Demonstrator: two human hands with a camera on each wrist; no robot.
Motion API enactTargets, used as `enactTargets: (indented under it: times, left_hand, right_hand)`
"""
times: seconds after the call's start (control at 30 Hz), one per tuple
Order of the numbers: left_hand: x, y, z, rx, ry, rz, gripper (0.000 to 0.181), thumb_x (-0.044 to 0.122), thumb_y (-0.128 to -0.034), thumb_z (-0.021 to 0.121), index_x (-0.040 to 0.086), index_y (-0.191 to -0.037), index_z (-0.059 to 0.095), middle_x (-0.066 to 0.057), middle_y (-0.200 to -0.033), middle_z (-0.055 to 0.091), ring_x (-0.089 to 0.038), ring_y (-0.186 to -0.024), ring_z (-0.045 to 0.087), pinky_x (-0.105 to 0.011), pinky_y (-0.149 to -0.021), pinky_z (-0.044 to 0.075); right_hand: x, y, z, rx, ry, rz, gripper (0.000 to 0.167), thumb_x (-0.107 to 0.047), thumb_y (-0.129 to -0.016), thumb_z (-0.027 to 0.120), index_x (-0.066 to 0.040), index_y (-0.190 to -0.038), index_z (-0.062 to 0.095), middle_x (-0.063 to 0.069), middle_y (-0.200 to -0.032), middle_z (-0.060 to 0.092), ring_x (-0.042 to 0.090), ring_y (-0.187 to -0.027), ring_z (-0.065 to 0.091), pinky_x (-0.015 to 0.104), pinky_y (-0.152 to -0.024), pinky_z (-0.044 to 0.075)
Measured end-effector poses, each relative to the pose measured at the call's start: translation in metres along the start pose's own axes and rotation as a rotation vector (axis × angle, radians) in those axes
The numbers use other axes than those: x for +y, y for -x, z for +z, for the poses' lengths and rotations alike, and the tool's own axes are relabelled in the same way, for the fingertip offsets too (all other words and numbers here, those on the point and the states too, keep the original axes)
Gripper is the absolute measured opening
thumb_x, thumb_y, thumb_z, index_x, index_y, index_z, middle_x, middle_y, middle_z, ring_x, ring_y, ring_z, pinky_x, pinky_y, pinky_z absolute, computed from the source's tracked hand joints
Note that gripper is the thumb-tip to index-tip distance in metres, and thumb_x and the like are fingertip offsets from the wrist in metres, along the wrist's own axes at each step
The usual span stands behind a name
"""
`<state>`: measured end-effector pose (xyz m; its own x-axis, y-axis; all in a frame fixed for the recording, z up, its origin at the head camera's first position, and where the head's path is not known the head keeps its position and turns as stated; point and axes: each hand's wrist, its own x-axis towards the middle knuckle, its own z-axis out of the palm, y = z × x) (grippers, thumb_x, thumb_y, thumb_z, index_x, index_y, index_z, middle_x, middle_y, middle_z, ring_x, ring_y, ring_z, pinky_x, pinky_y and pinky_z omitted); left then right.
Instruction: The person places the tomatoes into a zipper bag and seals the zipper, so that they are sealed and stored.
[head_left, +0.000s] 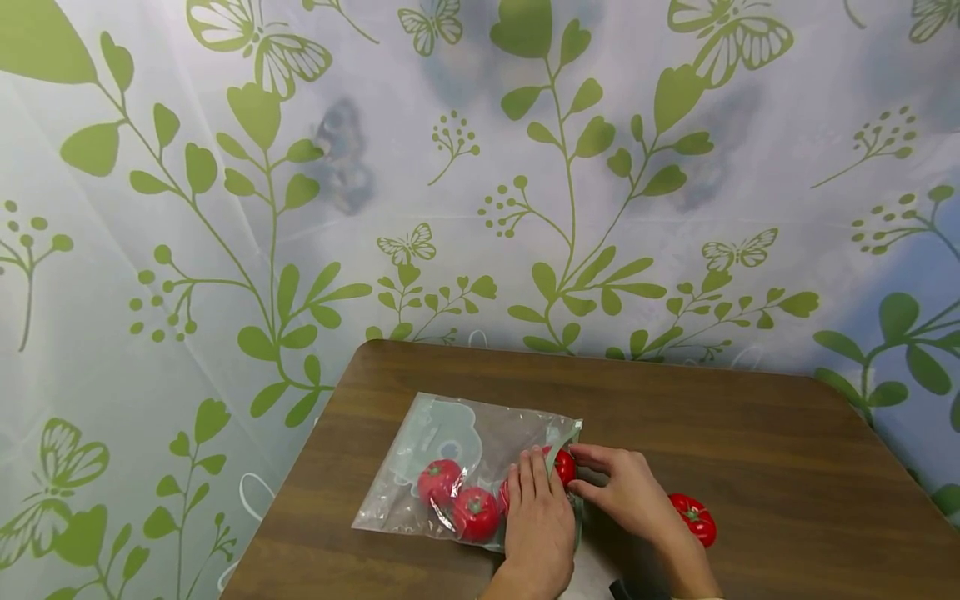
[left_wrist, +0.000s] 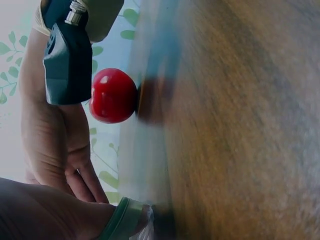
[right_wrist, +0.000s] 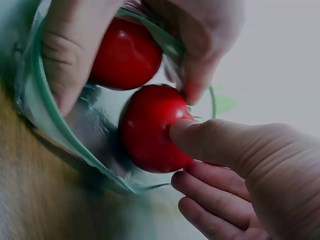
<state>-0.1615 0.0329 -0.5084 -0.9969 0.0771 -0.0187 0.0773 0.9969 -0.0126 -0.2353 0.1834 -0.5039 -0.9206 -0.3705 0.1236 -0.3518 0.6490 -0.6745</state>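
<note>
A clear zip bag (head_left: 506, 421) with a green rim lies flat on the table, with red tomatoes (head_left: 475, 514) inside. My left hand (head_left: 540, 525) rests over its mouth, fingers extended. Seen from the right wrist, the left thumb (right_wrist: 65, 60) and fingers stand apart and spread the green rim (right_wrist: 65, 131). With thumb and fingers, my right hand (right_wrist: 235, 170) holds a tomato (right_wrist: 150, 127) in the bag's mouth, beside another tomato (right_wrist: 127, 55) further in. In the left wrist view the left thumb (left_wrist: 55, 212) reaches behind the green rim (left_wrist: 119, 222).
A loose tomato (head_left: 693, 518) stands on the brown table (head_left: 787, 467), right of my right forearm. Part of a dark device (head_left: 619, 590) shows at the lower edge. Behind the table hangs a leaf-patterned curtain (head_left: 465, 292).
</note>
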Motion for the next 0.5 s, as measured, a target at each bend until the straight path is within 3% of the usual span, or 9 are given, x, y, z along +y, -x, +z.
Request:
enactTargets:
  times: [0.23, 0.5]
  left_hand:
    - [0.000, 0.002, 0.001, 0.001, 0.005, 0.005, 0.086, 0.041, -0.0917, 0.086, 0.012, -0.164, 0.049, -0.011, -0.176, 0.039, -0.034, -0.165, 0.035, -0.048, -0.134, 0.032]
    - [-0.001, 0.002, 0.002, 0.031, -0.016, 0.011, 0.075, 0.040, -0.0998, 0.078, 0.013, -0.164, 0.050, -0.011, -0.177, 0.039, -0.034, -0.165, 0.035, -0.048, -0.134, 0.032]
  right_hand:
    - [0.001, -0.005, 0.011, 0.013, 0.006, -0.009, 0.046, -0.014, -0.088, 0.093, -0.007, -0.131, 0.079, 0.014, -0.130, 0.079, 0.029, -0.113, 0.081, 0.047, -0.097, 0.064]
    - [-0.001, -0.012, 0.017, 0.037, 0.051, -0.022, 0.044, -0.011, -0.088, 0.092, -0.004, -0.130, 0.079, 0.015, -0.128, 0.080, 0.031, -0.116, 0.080, 0.051, -0.100, 0.063]
